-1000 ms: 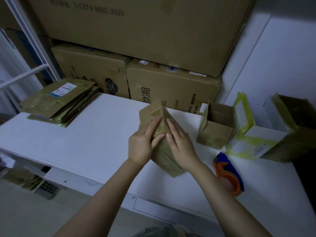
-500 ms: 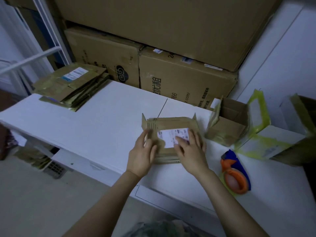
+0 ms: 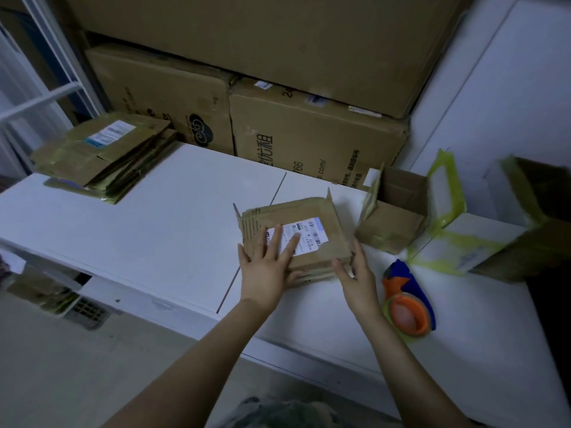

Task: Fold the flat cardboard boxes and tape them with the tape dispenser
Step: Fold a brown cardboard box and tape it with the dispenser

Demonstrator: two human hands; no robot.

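Left hand [image 3: 267,267] is flat on top of the cardboard box [image 3: 332,223], fingers spread and straight, pressing down right over the white label [image 3: 310,233]. Right hand [image 3: 355,274] is at the near right corner: thumb on the near edge, the other fingers fairly straight along the right side. It's touching the box, not pinching it, as far as I can make out.

So the box sits under and between both hands, lying flat on the white table [image 3: 160,230]. Its long side runs roughly left to right, turned a bit so the right end sits further from the person. Two little flaps poke up at the far corners, one on each end. The label faces up.

Just right of the right hand, on the table, there's the tape dispenser [image 3: 408,307], orange and blue, lying on its side and not touching anything. Past the right hand, further back, an open brown box [image 3: 392,217] sits very close to the flat one's right end. Next to that is a white box [image 3: 463,239] with yellow-green tape round it, and something brown and blurry beyond.

Way off to the left of the left hand, at the far table edge, is a stack of flat boxes [image 3: 105,156]. Behind everything, big cartons [image 3: 309,140] are piled against the wall, with a white shelf frame [image 3: 46,97] at far left.
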